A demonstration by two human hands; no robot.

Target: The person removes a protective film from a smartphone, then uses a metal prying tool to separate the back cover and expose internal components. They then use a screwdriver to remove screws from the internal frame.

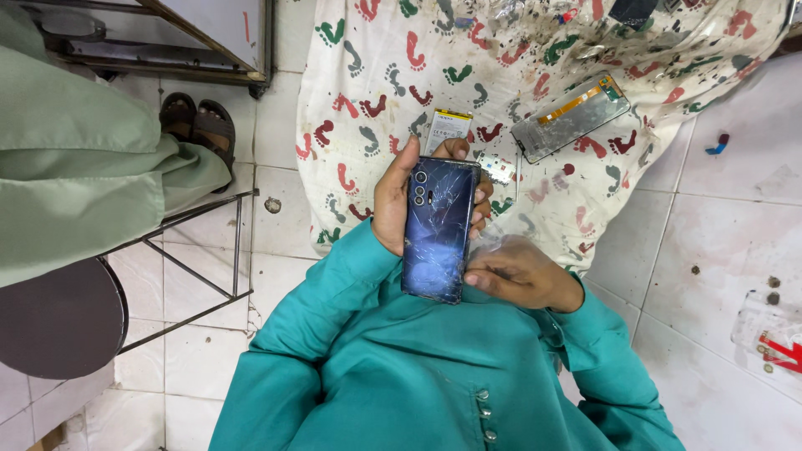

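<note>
- Head view: the left hand point(393, 196) is wrapped around a dark blue phone point(437, 227), fingers curled over its far edge and thumb along the near one, holding it upright above the lap with its cracked back facing up.
- The right hand point(518, 271) rests against the phone's lower right edge, fingers pressed together against it.
- Beyond the hands lies a white cloth point(501, 50) printed with red, green and grey footprints, speckled with dark bits.
- On the cloth sit a flat battery point(447, 125), a small part point(499, 167) just beside the phone, and a screen panel point(568, 117) lying at a slant.
- The floor point(718, 250) is white tile, stained.
- At the left stand a metal stool point(200, 250) and another person's sandalled feet point(199, 125).
</note>
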